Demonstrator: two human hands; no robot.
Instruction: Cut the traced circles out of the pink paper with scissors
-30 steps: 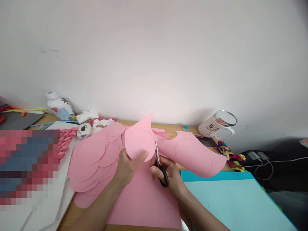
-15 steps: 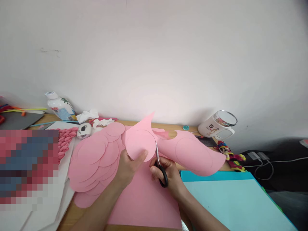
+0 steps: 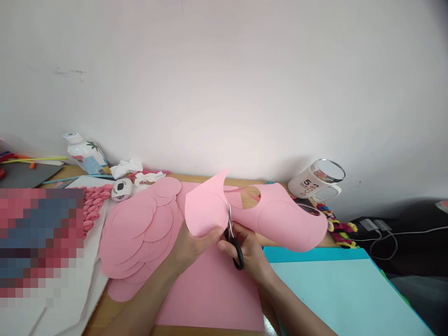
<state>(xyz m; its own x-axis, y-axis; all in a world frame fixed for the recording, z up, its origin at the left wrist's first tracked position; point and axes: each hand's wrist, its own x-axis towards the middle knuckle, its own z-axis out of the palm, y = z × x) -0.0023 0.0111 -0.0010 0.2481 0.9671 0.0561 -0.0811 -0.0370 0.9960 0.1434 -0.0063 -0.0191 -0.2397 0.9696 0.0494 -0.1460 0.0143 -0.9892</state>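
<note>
Pinched by its lower edge, a sheet of pink paper [image 3: 206, 210] is in my left hand [image 3: 196, 242]. A round outline shows on it, and the sheet's curled right part [image 3: 280, 221] carries another drawn circle and cut-out holes. My right hand [image 3: 248, 249] grips black-handled scissors [image 3: 238, 254], whose blades lie at the right side of the circle, against the paper. Left of my hands lies an overlapping heap of cut pink paper circles [image 3: 131, 233]. Beneath my hands rests a flat pink sheet [image 3: 213, 294].
A white mug [image 3: 317, 179] stands back right by a small colourful figure [image 3: 341, 228]. A blue folder [image 3: 322, 280] lies at right. Back left are a white bottle [image 3: 87, 154], crumpled tissues [image 3: 128, 168] and a small white device [image 3: 122, 189]. Pink braided pieces [image 3: 94, 200] lie left.
The held paper has turned and bent slightly, with its right part showing more of its holes. My left thumb has come nearer the scissors, whose blades have shifted slightly along the circle.
</note>
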